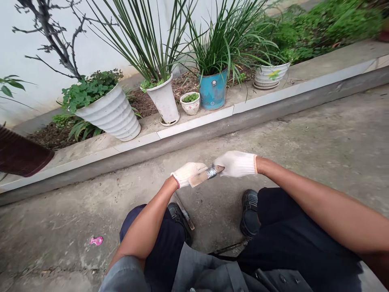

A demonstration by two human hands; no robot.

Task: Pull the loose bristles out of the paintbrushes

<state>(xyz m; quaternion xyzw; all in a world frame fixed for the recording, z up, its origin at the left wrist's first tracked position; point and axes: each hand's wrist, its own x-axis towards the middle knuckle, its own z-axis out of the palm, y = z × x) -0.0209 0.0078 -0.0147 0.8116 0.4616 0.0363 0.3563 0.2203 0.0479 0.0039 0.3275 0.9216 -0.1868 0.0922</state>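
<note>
A flat, brush-like tool (212, 173) with a silvery band around its middle is in the air between the two gloved hands, above the concrete ground (319, 138). The right hand (237, 164) is closed about its narrower end. The broad, pale end lies against the left hand (184, 173); whether those fingers grip it, I cannot tell.

Below, a similar banded tool (185, 212) lies slanted beside the left shoe (175, 213); the right shoe (250, 213) stands well apart from it. A small pink object (97, 241) lies on the ground farther left.

Beyond the hands, a tile-edged ledge (194, 123) carries a tilted-looking ribbed white pot (114, 115), a tapered white pot (164, 99), a small patterned pot (191, 107), a blue bucket (212, 93) and a shallow white planter (269, 75), all planted, before a white wall (18, 56).
</note>
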